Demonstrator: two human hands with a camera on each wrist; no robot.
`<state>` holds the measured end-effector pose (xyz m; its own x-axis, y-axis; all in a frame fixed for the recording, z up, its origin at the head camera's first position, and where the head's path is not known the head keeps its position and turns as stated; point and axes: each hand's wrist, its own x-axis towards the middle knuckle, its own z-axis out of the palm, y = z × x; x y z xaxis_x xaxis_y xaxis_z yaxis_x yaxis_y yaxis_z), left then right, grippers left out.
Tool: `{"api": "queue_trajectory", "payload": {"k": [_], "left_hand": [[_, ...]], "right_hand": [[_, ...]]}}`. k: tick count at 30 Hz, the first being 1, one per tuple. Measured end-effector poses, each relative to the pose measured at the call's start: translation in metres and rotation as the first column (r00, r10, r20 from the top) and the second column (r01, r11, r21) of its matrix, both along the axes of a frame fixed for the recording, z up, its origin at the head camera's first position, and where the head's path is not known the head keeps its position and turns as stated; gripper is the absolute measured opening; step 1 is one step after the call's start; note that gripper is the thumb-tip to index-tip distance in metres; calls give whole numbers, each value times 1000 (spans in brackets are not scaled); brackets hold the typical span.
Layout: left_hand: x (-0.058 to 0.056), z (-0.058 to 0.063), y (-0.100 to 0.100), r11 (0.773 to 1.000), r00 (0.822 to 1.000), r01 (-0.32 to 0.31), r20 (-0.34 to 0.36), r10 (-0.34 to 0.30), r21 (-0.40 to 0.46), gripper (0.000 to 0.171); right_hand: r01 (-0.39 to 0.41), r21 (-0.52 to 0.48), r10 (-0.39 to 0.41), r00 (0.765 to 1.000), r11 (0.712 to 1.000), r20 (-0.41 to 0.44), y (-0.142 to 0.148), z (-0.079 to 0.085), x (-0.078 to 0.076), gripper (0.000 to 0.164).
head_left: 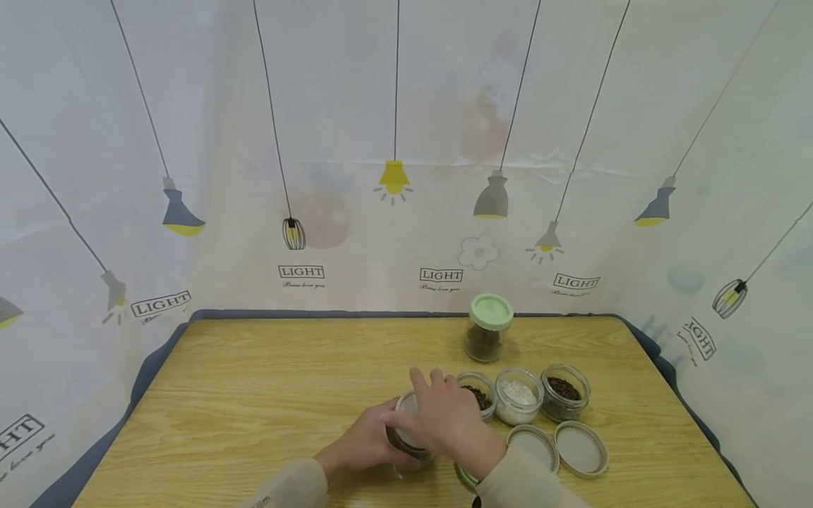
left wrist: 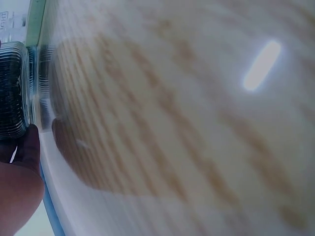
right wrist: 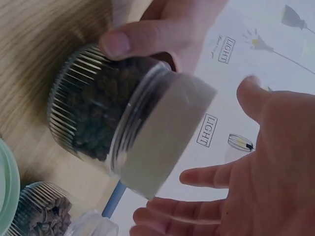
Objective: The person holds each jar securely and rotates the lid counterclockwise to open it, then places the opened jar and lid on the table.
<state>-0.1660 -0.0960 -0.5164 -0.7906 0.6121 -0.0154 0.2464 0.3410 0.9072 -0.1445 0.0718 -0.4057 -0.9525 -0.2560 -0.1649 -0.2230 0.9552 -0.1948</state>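
Observation:
My left hand (head_left: 365,441) grips a ribbed glass jar (right wrist: 98,105) round its side, the thumb pressed on the glass in the right wrist view. Dark brown pieces fill much of the jar, and a cream lid (right wrist: 170,132) sits on its mouth. My right hand (right wrist: 268,157) is beside that lid with fingers spread and loosely extended; whether a fingertip touches the rim I cannot tell. Seen from the head, the right hand (head_left: 447,413) covers part of the jar. At the left edge of the left wrist view the ribbed jar (left wrist: 12,91) shows above my fingers.
Three open jars stand to the right: one with dark pieces (head_left: 479,395), one with white grains (head_left: 517,395), one with dark contents (head_left: 564,395). Two loose lids (head_left: 581,449) lie before them. A green-lidded jar (head_left: 488,328) stands behind. A green rim (head_left: 466,478) shows under my right forearm.

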Motion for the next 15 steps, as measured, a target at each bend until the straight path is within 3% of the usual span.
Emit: {"api": "queue_trajectory", "payload": {"k": [4, 11, 15], "left_hand": [[0, -1, 0, 1000, 1000, -8, 21, 8, -23, 86], [0, 0, 0, 997, 998, -22, -52, 18, -73, 88], [0, 0, 0, 999, 999, -13, -37, 11, -53, 86]], "right_hand": [[23, 45, -23, 1000, 999, 14, -3, -3, 3, 97], [5, 93, -6, 1000, 996, 12, -6, -6, 6, 102], [-3, 97, 4, 1000, 995, -9, -7, -7, 6, 99]]}}
